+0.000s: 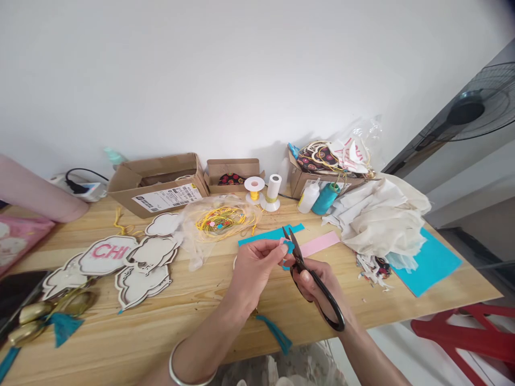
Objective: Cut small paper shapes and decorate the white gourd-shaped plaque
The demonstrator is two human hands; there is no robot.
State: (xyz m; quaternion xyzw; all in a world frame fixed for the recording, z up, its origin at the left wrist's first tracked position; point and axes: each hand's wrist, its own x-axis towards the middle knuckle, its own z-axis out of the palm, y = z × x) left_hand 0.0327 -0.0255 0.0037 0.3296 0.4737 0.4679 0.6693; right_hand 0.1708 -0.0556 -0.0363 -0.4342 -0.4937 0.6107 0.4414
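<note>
My left hand (257, 264) pinches a small blue felt piece (288, 246) with a bit of pink at its edge, held up over the table. Wrapped round the handles of black scissors (298, 254) is my right hand (319, 281); the parted blades stand right beside the felt. Behind the hands lie a blue felt strip (257, 236) and a pink strip (322, 244). A teal tassel (276, 332) rests near the front edge, below my hands.
White cloud-shaped plaques (142, 281) lie at left, beside brass bells (30, 321). Along the wall stand a cardboard box (161, 182), thread spools (272, 190), a glue bottle (309, 197) and a filled box (298, 179). Crumpled white cloth (378, 214) covers part of a blue sheet (430, 265).
</note>
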